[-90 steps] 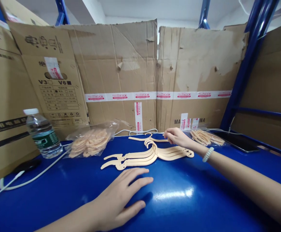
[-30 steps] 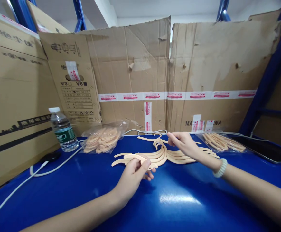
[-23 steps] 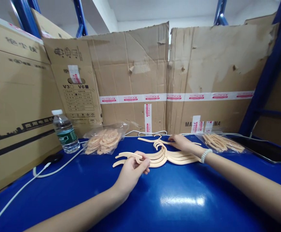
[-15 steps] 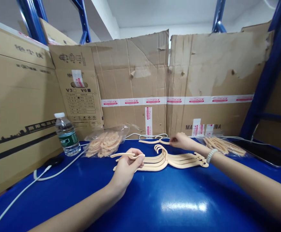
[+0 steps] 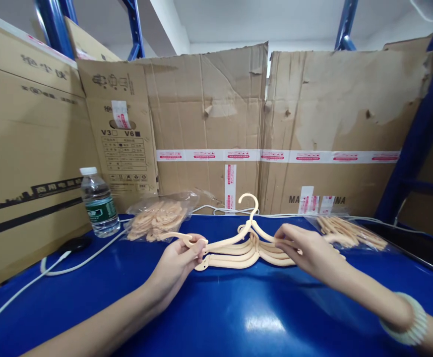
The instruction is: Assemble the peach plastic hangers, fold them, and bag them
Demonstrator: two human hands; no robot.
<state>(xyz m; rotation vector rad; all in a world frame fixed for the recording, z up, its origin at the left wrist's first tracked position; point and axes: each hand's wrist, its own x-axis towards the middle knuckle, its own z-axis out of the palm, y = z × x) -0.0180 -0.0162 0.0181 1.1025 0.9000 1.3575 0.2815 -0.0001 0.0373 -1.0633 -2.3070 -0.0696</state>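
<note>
My right hand (image 5: pixel 305 250) grips the right arm of a cream plastic clothes hanger (image 5: pixel 249 226), whose hook points up. Pinched between the thumb and fingers of my left hand (image 5: pixel 177 265) is a slim cream hanger piece (image 5: pixel 176 235) with a curved, hook-like end. The left tip of the raised hanger meets this piece at my left fingertips; whether they are joined I cannot tell. Just below and behind lies a row of similar hangers (image 5: pixel 234 262) flat on the blue table (image 5: pixel 216 317), their right ends partly hidden by my right hand.
A clear bag of cream parts (image 5: pixel 156 220) lies back left beside a water bottle (image 5: pixel 100 208). Another bag of long parts (image 5: pixel 350 232) and a dark tablet-like device (image 5: pixel 409 245) are at right. A black mouse-like object (image 5: pixel 75 245), white cable (image 5: pixel 67 271) and cardboard walls (image 5: pixel 209 124) surround the table.
My right hand has brought a hanger from behind the row forward, and its hook now stands up. My left hand, still pinching the piece, has shifted slightly left and down.
</note>
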